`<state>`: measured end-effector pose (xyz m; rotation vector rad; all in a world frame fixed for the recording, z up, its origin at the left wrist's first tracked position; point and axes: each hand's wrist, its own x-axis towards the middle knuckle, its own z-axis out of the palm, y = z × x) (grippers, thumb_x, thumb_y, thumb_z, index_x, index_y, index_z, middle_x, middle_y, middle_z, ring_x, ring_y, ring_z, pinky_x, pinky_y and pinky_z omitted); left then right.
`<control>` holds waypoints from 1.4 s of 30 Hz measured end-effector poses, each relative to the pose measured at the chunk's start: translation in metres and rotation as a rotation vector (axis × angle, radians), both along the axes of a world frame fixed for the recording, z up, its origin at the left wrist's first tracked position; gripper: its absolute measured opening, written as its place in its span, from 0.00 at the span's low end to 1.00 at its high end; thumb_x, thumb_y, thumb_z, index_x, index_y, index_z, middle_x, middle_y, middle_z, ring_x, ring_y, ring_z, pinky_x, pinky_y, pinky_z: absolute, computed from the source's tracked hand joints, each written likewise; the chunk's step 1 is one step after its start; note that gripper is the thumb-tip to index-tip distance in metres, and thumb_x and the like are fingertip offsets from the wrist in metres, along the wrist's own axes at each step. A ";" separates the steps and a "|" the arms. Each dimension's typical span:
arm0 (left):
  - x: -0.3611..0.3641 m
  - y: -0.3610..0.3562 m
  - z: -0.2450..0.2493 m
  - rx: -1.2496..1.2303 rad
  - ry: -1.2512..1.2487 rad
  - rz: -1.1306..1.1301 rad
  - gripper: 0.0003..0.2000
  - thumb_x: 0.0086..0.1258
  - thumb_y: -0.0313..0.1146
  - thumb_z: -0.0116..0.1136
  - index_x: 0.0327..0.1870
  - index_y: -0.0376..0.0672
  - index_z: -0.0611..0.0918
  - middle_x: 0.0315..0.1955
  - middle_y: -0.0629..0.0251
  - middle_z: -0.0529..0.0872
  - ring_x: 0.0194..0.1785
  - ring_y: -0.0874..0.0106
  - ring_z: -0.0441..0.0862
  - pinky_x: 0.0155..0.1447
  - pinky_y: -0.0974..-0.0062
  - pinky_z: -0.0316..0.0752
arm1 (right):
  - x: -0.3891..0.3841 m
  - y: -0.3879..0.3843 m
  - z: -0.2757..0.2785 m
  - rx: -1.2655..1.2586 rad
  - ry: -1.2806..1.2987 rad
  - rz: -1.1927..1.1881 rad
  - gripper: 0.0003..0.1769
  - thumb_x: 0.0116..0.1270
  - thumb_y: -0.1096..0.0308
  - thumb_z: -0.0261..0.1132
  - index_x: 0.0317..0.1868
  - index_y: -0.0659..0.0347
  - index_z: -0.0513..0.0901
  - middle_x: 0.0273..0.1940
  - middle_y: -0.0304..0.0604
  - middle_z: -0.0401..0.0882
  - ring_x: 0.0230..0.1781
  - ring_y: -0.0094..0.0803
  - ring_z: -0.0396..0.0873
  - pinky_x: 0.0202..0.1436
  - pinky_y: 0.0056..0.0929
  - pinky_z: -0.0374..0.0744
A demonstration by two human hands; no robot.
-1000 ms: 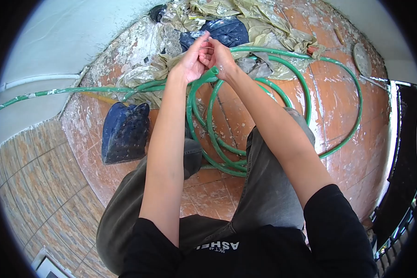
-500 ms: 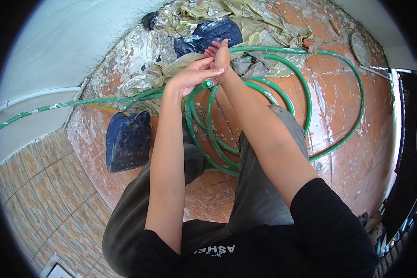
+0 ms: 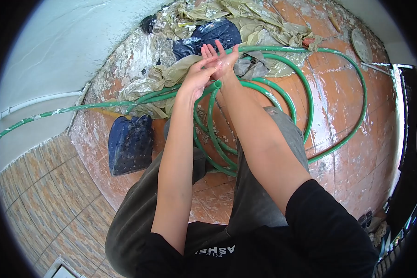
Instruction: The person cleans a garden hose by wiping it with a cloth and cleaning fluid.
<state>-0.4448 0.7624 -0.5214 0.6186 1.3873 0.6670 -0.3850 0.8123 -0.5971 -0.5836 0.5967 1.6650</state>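
Observation:
My right hand [image 3: 225, 64] is palm up with its fingers spread, wet-looking across the palm. Against that palm lies my left hand [image 3: 198, 78], its fingers extended and its thumb touching near the base of the right hand. Just below both hands is the cut end of a green hose [image 3: 217, 85], its opening facing up beside my left wrist. The hose passes behind my left wrist, which hides part of it.
Green hose coils [image 3: 306, 92] spread over the stained orange tile floor [image 3: 338, 120]. Crumpled tan sheeting [image 3: 259, 18] and dark blue cloth [image 3: 220, 31] lie ahead. A blue bag-like container [image 3: 130, 144] stands left, near a wall pipe [image 3: 41, 98]. A round lid [image 3: 361, 46] lies far right.
Both hands and the hose end have shifted slightly right. My right hand has turned its palm further up and spread its fingers, with the left still against it.

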 end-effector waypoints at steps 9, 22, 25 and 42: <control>0.003 0.011 -0.022 0.184 0.276 -0.074 0.29 0.53 0.34 0.63 0.56 0.40 0.65 0.49 0.57 0.71 0.50 0.69 0.71 0.51 0.74 0.67 | -0.008 -0.005 -0.012 0.151 0.213 -0.128 0.43 0.56 0.32 0.36 0.59 0.60 0.58 0.60 0.55 0.53 0.59 0.51 0.56 0.61 0.53 0.58; 0.009 0.024 -0.058 0.209 0.478 0.091 0.32 0.53 0.37 0.64 0.55 0.35 0.59 0.51 0.53 0.69 0.55 0.68 0.67 0.54 0.75 0.65 | -0.003 -0.011 -0.012 0.379 0.102 -0.061 0.46 0.56 0.30 0.33 0.61 0.62 0.58 0.60 0.57 0.56 0.62 0.48 0.54 0.62 0.49 0.56; 0.017 0.030 -0.062 0.293 0.444 0.076 0.28 0.56 0.36 0.61 0.53 0.35 0.62 0.50 0.54 0.70 0.53 0.71 0.68 0.53 0.75 0.65 | 0.009 -0.012 -0.012 0.380 0.132 -0.061 0.48 0.55 0.29 0.35 0.60 0.67 0.57 0.59 0.57 0.59 0.61 0.44 0.57 0.62 0.43 0.57; 0.026 0.042 -0.069 0.041 0.090 0.184 0.08 0.59 0.32 0.57 0.30 0.36 0.76 0.28 0.66 0.79 0.28 0.79 0.74 0.30 0.81 0.71 | 0.020 -0.018 0.004 0.182 -0.310 0.171 0.18 0.69 0.65 0.41 0.55 0.67 0.58 0.46 0.56 0.71 0.44 0.39 0.75 0.49 0.30 0.73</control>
